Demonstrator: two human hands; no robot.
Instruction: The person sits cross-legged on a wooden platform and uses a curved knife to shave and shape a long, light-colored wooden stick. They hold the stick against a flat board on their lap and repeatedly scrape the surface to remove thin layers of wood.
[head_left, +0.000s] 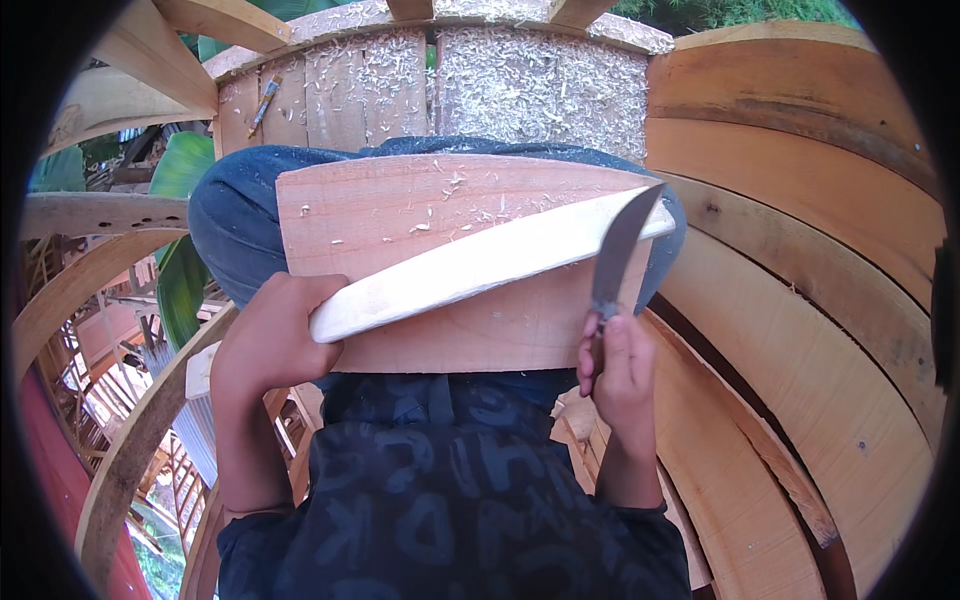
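Observation:
A reddish wooden board point(450, 345) lies across my lap, with curled shavings on its far part. Over it slants a long pale piece of wood point(480, 255), its near end at the left and its far end at the right. My left hand point(285, 325) is closed around the near left end of that pale piece. In my right hand point(618, 365) is the handle of a knife point(627, 240) with a broad, curved dark blade. The blade points up and away, its tip over the right end of the pale wood. Whether its edge touches the wood I cannot tell.
Wood shavings point(540, 85) cover the plank floor ahead of my knees. A small brush-like tool point(265, 105) lies on planks at the far left. Curved planks point(800, 290) rise along my right side. Curved wooden ribs point(130, 450) frame the left, with green leaves point(182, 165) beyond.

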